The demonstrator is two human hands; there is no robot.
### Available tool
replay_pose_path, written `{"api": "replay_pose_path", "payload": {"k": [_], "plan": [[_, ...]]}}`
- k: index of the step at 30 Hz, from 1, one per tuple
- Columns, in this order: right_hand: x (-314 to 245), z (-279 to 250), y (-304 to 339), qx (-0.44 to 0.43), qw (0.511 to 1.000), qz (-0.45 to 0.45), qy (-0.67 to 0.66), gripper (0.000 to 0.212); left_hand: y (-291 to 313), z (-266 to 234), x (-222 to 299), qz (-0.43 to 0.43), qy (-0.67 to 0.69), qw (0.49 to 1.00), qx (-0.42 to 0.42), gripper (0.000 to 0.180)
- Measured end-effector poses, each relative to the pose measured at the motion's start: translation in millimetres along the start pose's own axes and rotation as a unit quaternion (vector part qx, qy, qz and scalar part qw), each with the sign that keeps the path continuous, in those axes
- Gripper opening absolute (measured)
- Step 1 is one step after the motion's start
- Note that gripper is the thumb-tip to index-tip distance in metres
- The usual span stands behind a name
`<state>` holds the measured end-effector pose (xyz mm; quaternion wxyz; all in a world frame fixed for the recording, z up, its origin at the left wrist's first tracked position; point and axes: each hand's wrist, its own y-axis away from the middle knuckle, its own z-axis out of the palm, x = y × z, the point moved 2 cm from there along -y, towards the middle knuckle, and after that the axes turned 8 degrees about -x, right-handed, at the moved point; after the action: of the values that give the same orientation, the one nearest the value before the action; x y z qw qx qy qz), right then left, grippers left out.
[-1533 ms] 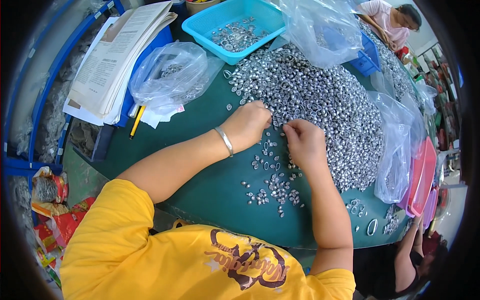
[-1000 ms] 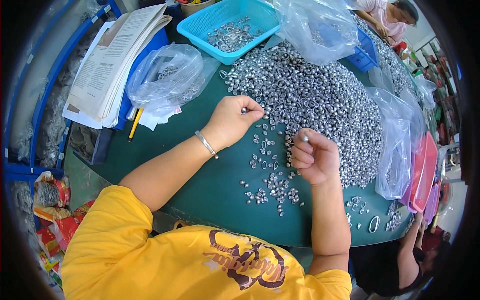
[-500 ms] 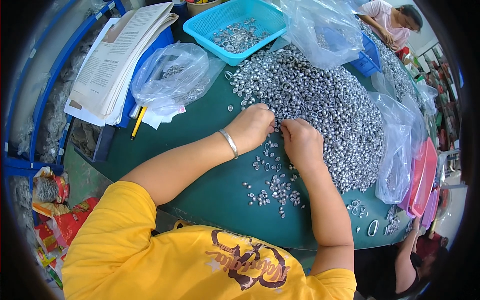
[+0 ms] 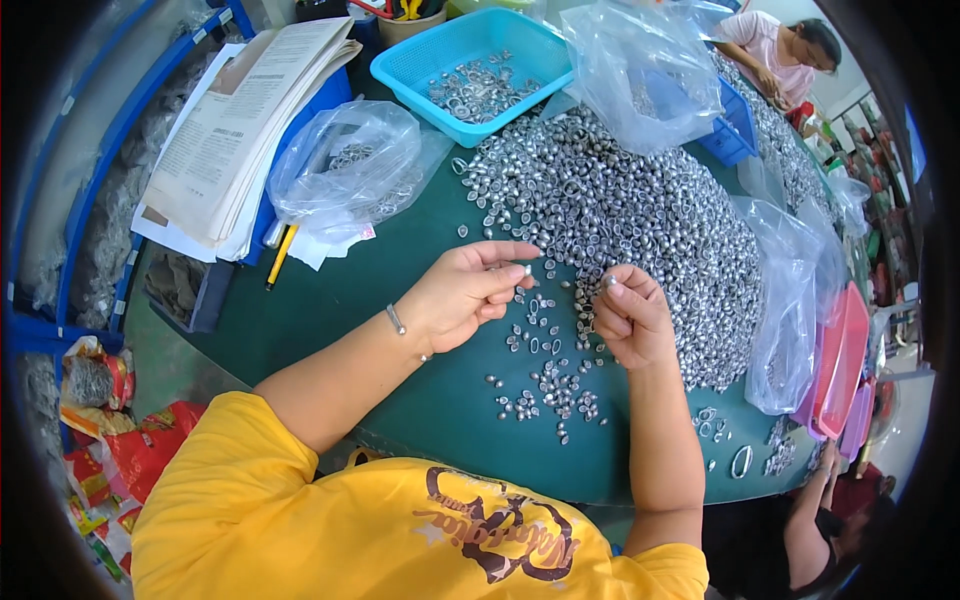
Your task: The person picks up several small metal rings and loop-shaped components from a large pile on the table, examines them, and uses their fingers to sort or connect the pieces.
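Note:
A large pile of small silver oval metal pieces [image 4: 680, 250] covers the middle of the green table. In front of its near left edge, my left hand [image 4: 465, 295] is raised with palm turned inward, and a small silver piece [image 4: 527, 270] is pinched at the thumb tip. My right hand [image 4: 637, 320], at the pile's edge, pinches another small silver piece [image 4: 609, 282] between thumb and forefinger. Below and between the hands lies a loose group of silver pieces [image 4: 560, 388], with a few oval rings [image 4: 534, 306] among others above it.
A turquoise basket [image 4: 480, 130] with metal pieces stands at the back. Clear plastic bags [image 4: 345, 160] lie left and right of the pile. Printed papers [image 4: 235, 130] and a yellow pen [image 4: 282, 256] are at left; a pink basket [image 4: 845, 360] is at right. Two people work nearby.
Both hands have drawn back slightly from the pile's edge and turned, so the pinched pieces now show. My left hand moved left and toward me; my right hand moved a little right.

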<state>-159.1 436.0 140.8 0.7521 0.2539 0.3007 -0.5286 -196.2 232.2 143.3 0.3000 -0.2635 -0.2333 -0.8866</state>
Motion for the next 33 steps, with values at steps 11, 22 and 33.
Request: {"api": "replay_pose_path", "payload": {"k": [11,22,33], "plan": [[1.6,20.0,-29.3,0.183,0.921,0.09,0.332,0.012,-4.1,-17.1,-9.6,-0.01,0.095,0.995,-0.027,0.015],[11.9,33.3,-31.3,0.195,0.884,0.076,0.418,0.013,-0.6,-13.0,-8.1,-0.015,0.109,0.994,-0.001,0.016],[-5.3,26.3,-24.4,0.216,0.891,0.085,0.389,0.009,4.2,-13.0,3.3,0.043,0.146,0.988,0.022,0.011]]}}
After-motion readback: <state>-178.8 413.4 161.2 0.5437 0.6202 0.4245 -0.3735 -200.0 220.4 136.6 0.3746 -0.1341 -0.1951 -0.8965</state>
